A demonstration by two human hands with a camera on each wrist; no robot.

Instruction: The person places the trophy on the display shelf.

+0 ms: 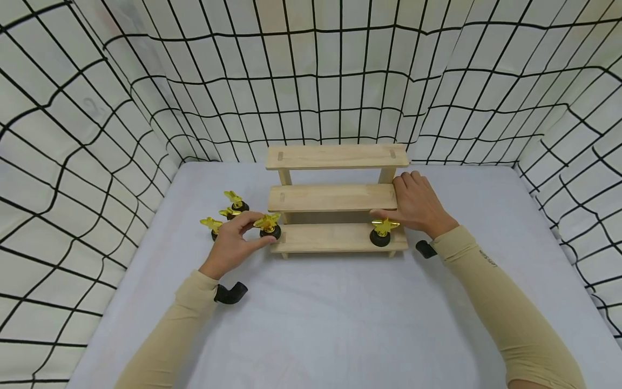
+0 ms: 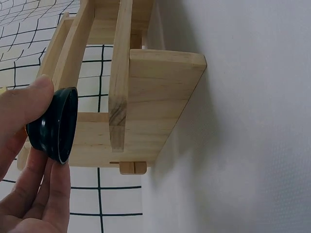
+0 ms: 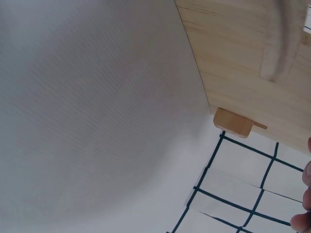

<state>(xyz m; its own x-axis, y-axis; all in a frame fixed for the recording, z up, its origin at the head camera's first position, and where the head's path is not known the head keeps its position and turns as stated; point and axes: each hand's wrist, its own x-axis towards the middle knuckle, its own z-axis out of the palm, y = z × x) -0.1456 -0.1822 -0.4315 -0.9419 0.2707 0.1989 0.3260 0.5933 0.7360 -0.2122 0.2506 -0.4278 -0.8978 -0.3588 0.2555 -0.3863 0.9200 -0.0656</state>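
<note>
With my left hand (image 1: 231,245), I pinch a gold-star, black-based trophy (image 1: 269,226) by the lower-left end of a pale wooden three-tier rack (image 1: 335,237); my right hand (image 1: 417,204) grips its right side. Judged step: placement. Next: align, set down, release.

Tan sleeves (image 1: 170,329), small dark lettering (image 1: 488,258)

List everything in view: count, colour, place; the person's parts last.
Table: one, white, underneath.
Shelf: one, pale wood, three-tiered, at table's far side.
Trophies: five, gold on black; one held, one on lowest tier, three on table's left.
Curved pieces: two, black, at left and right.
Mesh: count unclear, black, around table.
Walls: three, whitish, behind mesh.
Sleeves: two, tan, left and right.
Left hand: one, bare, holding a trophy.
Right hand: one, bare, gripping shelf's right end.
</note>
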